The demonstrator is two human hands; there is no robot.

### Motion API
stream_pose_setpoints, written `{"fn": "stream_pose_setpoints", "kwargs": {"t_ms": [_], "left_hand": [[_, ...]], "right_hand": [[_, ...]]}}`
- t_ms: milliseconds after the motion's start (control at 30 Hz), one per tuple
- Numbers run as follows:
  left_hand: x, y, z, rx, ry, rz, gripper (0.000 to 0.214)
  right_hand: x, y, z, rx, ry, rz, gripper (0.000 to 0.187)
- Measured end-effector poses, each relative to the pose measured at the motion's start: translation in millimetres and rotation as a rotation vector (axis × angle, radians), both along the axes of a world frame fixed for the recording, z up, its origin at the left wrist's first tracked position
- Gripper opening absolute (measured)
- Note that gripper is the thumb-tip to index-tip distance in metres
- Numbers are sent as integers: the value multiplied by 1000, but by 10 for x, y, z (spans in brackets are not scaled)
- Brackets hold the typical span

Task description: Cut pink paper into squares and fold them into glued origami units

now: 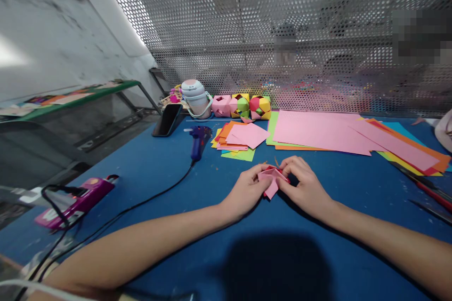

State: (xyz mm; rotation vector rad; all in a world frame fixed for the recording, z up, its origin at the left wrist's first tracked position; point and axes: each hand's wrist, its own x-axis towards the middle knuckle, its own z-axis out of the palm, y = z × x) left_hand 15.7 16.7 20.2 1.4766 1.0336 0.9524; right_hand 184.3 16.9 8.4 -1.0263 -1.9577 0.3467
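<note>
Between my two hands is a small folded paper piece (272, 190), pink in front with red showing behind it. My left hand (248, 191) pinches its left side, thumb on the pink face. On the other side my right hand (304, 185) grips the right edge with thumb and fingers. Some of the fold is hidden behind my fingers. Beyond my hands lies a loose stack of coloured paper squares (247, 135). Behind that stand several folded paper balls (260, 106) in pink, green, yellow and red.
A blue glue gun (198, 143) lies on the left, its cord running to a purple power strip (79, 202). A phone (167, 120) leans near a white bottle (197, 99). Larger paper sheets (319, 129) spread at the back. Scissors (432, 190) lie far right.
</note>
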Motion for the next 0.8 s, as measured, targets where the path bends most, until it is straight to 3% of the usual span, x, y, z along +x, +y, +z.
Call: {"fn": "stream_pose_setpoints", "kwargs": {"t_ms": [100,333,800], "left_hand": [[1,16,6,83,80,21,21],[2,6,-9,65,163,88,17],[7,-30,-19,216,246,73,20]], "right_hand": [[-9,-27,10,-21,61,37,11],[7,-44,12,-247,44,9,11],[-5,-53,-13,-159,40,46,17]]}}
